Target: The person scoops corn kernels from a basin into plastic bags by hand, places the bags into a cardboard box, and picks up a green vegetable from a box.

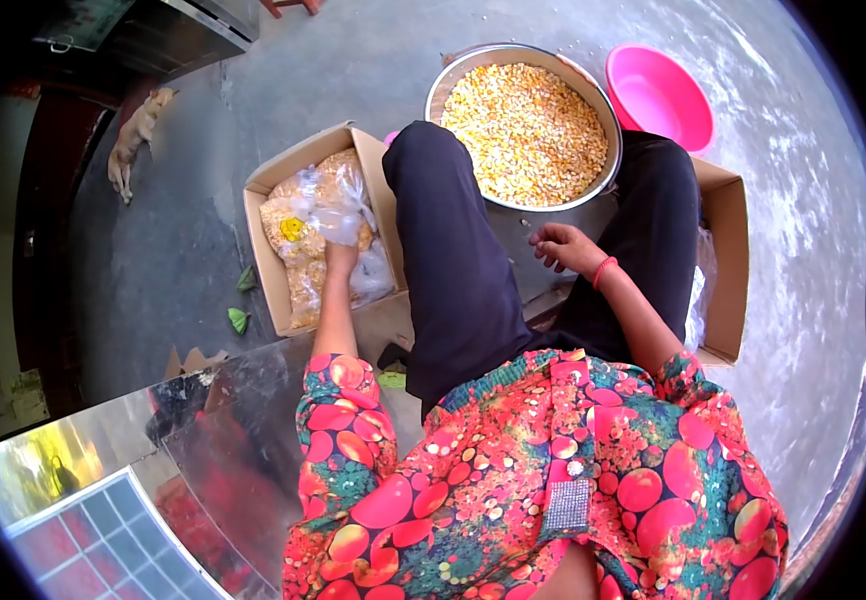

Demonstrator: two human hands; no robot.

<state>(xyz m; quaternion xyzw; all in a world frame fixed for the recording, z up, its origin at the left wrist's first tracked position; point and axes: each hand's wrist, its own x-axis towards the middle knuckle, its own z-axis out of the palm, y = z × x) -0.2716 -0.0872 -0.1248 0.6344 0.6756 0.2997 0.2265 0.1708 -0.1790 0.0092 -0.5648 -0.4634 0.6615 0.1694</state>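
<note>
My left hand [341, 254] reaches into the cardboard box [262, 270] on the left, at the gathered plastic of a clear bag [338, 222]; its fingers are hidden by the plastic. Bags of yellow kernels [303, 290] fill that box. Above my right thigh, my right hand [556, 246] is held with its fingers curled, and whether anything is in them is too small to tell. Beyond it, between my knees, stands a round metal basin [609, 155] full of loose yellow and white corn kernels [528, 130].
A pink basin [661, 98] sits behind the right knee. Another cardboard box [726, 260] with clear plastic inside is at my right. A dog [137, 138] lies on the concrete floor at far left, and leaves [239, 320] lie near the left box. A shiny panel [238, 450] is at lower left.
</note>
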